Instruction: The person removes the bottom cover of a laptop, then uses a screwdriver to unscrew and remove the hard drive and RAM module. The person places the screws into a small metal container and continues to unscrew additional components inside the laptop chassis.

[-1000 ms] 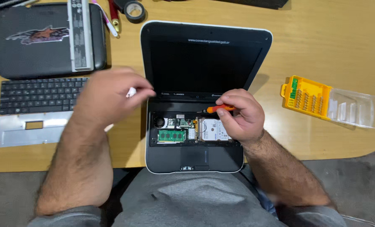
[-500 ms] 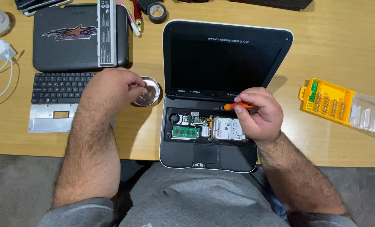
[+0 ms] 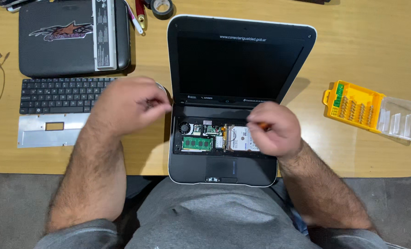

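A small black laptop (image 3: 240, 60) lies open in front of me with its keyboard cover off. That exposes a fan, a green memory module (image 3: 197, 144) and a silver hard drive (image 3: 238, 136). My right hand (image 3: 274, 130) rests over the drive and grips an orange-handled screwdriver (image 3: 262, 124), mostly hidden in the fist. My left hand (image 3: 131, 105) is motion-blurred just left of the laptop's hinge corner, fingers curled together. It covers most of a small metal dish (image 3: 162, 86). Whether the fingers pinch anything is unclear.
The removed keyboard (image 3: 58, 94) and its silver frame (image 3: 48, 129) lie at the left, below a second closed black laptop (image 3: 62, 39). A yellow bit case (image 3: 353, 107) with a clear lid sits at the right. Tape roll (image 3: 162, 6), pens and a white cable line the wooden table's far edge.
My left hand went to the metal dish, then drifted lower towards the laptop's corner, now blurred. My right fist has closed further over the screwdriver, hiding its orange handle.
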